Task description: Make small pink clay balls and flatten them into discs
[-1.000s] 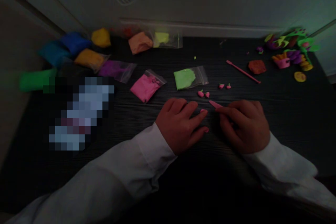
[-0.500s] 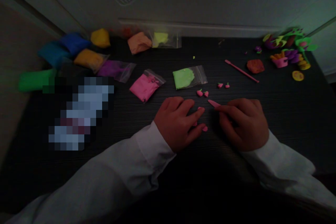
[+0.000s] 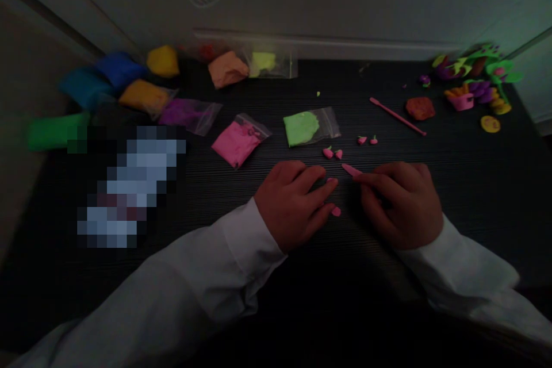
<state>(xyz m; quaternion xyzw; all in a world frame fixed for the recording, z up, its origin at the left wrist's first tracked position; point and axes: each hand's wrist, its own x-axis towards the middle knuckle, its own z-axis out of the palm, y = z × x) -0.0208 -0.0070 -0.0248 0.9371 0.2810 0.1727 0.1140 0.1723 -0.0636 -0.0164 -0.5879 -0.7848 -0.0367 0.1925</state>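
Note:
My right hand [image 3: 403, 204] is closed in a pinch around a pink clay knife [image 3: 351, 170], its pointed blade directed up and left just above the dark table. To its left, my left hand [image 3: 295, 204] lies palm down with the fingers stretched and apart. Beneath those fingertips are bits of pink clay, mostly covered; one flat pink clay piece [image 3: 336, 211] shows by the thumb. Beyond the blade sit two small pink clay fruits with green tops [image 3: 328, 152], and another pair [image 3: 361, 140] lies farther right.
A bag of light green clay [image 3: 301, 129] and a bag of pink clay [image 3: 236, 144] lie beyond my left hand. Several coloured clay packs [image 3: 123, 71] are at the back left. A pink rod tool [image 3: 397, 117], a reddish-brown clay lump [image 3: 420, 108] and clay models [image 3: 461, 99] stand right.
My left hand's fingers have shifted slightly to the right and cover more of the pink bits. My right hand and the knife stay practically in place.

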